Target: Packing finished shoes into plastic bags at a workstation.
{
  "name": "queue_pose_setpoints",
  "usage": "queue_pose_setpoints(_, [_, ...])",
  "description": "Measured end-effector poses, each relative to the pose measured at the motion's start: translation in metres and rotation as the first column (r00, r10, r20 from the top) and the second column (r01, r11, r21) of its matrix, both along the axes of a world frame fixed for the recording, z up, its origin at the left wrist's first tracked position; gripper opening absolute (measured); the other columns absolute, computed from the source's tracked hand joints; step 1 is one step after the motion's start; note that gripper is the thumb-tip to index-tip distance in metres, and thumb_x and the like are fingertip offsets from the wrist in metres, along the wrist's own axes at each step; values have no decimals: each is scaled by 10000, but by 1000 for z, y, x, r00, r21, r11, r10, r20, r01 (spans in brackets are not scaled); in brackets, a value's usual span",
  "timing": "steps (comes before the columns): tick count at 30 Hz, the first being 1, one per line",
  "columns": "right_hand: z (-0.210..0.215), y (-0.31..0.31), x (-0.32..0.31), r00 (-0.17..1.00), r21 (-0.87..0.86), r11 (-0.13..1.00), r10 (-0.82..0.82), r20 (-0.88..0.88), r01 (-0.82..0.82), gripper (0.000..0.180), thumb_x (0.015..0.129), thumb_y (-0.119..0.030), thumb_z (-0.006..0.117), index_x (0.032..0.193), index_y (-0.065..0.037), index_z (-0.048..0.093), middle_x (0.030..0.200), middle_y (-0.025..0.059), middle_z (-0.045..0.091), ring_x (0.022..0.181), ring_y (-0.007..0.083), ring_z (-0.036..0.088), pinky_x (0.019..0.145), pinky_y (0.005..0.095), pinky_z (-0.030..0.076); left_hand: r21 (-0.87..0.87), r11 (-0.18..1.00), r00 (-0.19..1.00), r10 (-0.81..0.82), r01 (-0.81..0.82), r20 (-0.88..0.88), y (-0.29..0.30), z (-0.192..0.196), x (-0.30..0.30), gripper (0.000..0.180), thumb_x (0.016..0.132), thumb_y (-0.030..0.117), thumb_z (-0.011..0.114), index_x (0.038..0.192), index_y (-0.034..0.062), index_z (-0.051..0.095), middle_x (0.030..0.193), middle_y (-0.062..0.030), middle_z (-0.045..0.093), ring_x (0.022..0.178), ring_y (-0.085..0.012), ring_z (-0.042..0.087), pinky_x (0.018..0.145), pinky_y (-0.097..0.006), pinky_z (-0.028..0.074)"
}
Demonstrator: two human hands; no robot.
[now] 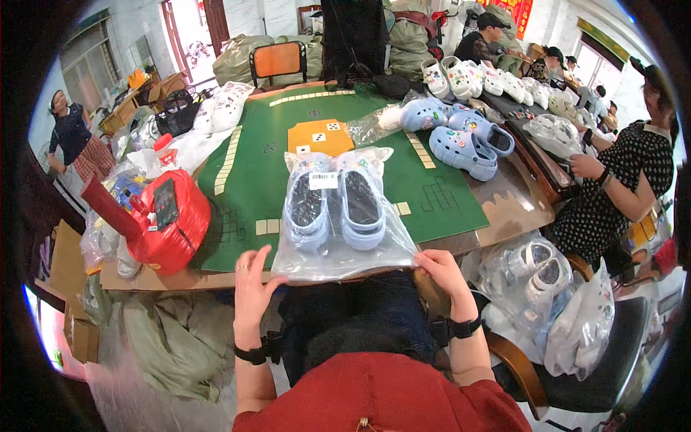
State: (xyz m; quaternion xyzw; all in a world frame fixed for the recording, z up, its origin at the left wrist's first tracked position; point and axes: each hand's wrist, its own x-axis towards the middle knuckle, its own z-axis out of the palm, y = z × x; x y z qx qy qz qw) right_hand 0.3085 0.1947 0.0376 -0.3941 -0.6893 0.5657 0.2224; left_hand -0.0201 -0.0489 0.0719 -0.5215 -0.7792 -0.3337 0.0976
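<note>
Blue clogs (pixel 307 236) in clear bag on green tabletop

The pair lies side by side, heels toward the wearer, inside a transparent bag (pixel 335 268) at the near edge of a green mat (pixel 263 147). The right hand (pixel 445 273) pinches one lower corner; the left hand (pixel 252 291) has its fingers spread and loose, thumb by the opposite corner. Unbagged blue clogs (pixel 464 151) sit farther right.

- Left of the bagged blue clogs (pixel 363 239), a bare lane of green mat (pixel 252 180) runs far.
- The red roll (pixel 188 234) and slanting dark red tube (pixel 111 209) block farther left.
- Right, open mat reaches the loose blue clogs (pixel 457 149), obstructing the far right.
</note>
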Motion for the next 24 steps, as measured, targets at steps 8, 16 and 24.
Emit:
queue_pose_setpoints(8, [10,-12,-2,996,-74,997,0,-95,-7,265,969,-268,615,882,-40,718,703,-52,600,631,37,490,566,212,374,108,837,836,-509,536,-205,70,50,87,479,685,182,808,1131,80,663,1152,-64,634,1142,-323,539,981,-452,437])
queue_pose_setpoints(16, [-3,-15,0,962,-219,973,-129,-241,75,259,957,-275,633,816,-73,709,682,-56,581,588,17,448,517,194,304,75,750,726,-602,657,-332,150,-4,148,337,726,224,762,1044,133,700,1012,11,644,1049,-226,557,912,-390,404])
queue_pose_setpoints(24, [-5,-18,1,946,-207,973,-157,-283,100,212,960,-272,638,908,-74,694,718,-63,574,567,17,428,507,191,302,152,729,724,-589,668,-360,161,-22,145,185,760,198,736,934,142,712,863,41,650,969,-195,570,881,-371,408])
